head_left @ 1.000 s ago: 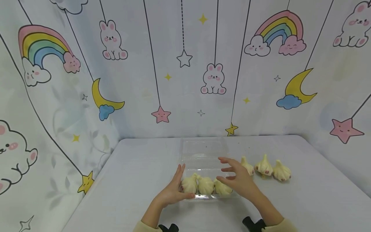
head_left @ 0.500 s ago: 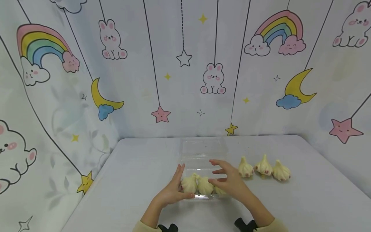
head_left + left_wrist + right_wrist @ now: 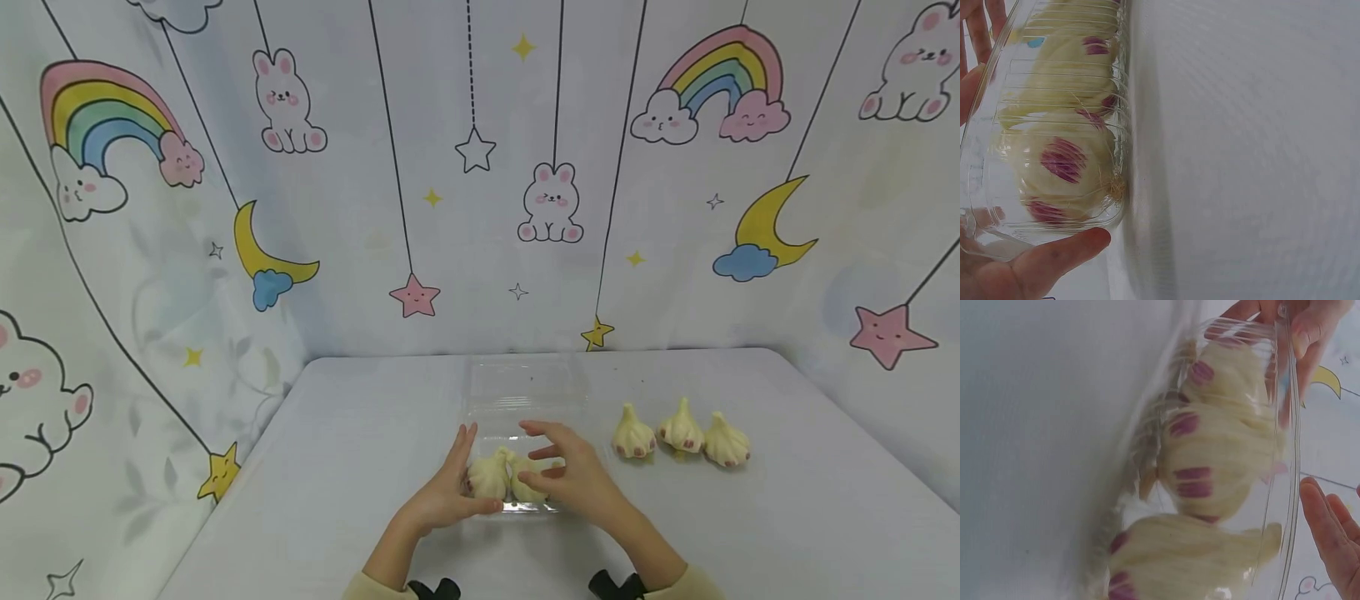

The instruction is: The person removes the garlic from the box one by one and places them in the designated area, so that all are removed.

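Observation:
A clear plastic box (image 3: 525, 507) with its lid (image 3: 517, 383) folded back lies on the table, holding three garlic bulbs in a row. The left bulb (image 3: 486, 477) and middle bulb (image 3: 528, 485) show in the head view, while my right hand hides the third bulb (image 3: 1179, 559), seen in the right wrist view. My left hand (image 3: 441, 496) holds the box's left end, thumb along the front corner and fingers up the side. Over the right end of the box is my right hand (image 3: 576, 477), its fingers spread and relaxed, nothing in it.
Three loose garlic bulbs stand at the right back of the table: a near-left bulb (image 3: 633, 433), a middle bulb (image 3: 682, 428) and a right bulb (image 3: 727, 442). Behind the white table (image 3: 375, 417) hangs a printed curtain (image 3: 450, 233).
My right hand has moved left and slightly down over the box, covering the third bulb and uncovering the nearest loose one. The left hand has stayed at the box's left end.

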The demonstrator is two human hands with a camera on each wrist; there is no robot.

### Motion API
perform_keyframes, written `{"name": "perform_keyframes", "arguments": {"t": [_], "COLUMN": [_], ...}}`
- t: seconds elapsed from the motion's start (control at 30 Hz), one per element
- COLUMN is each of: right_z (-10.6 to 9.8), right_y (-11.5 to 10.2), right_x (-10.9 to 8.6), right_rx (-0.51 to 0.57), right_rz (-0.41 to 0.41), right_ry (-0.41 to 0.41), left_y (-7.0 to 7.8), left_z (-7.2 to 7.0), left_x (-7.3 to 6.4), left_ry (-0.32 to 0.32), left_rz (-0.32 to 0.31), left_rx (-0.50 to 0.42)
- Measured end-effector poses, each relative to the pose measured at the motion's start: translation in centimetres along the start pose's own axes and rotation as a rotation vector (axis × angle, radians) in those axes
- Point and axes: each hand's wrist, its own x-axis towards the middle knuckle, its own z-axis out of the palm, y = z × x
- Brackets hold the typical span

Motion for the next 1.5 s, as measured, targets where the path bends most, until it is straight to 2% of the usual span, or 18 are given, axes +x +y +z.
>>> {"name": "perform_keyframes", "arguments": {"t": [0.5,0.7,0.93,1.13,1.5], "right_z": [1.6,1.9,2.4,2.6,2.9], "right_y": [-0.4,-0.4,-0.1,-0.1,0.3], "right_x": [0.1,0.2,0.5,0.5,0.6], "right_rx": [0.082,0.075,0.034,0.023,-0.094], "right_rz": [-0.004,-0.011,-0.027,-0.009,-0.029], "right_ry": [-0.072,-0.113,-0.15,-0.187,-0.206], "left_y": [0.0,-0.1,-0.2,-0.4,0.0], "left_z": [0.0,-0.1,-0.1,-0.2,-0.3], "left_x": [0.0,0.0,0.1,0.1,-0.1], "left_ry": [-0.021,-0.026,-0.024,-0.025,-0.032], "left_rz": [0.007,0.014,0.012,0.025,0.031], "left_rx": [-0.019,-0.03,-0.054,-0.06,-0.04]}}
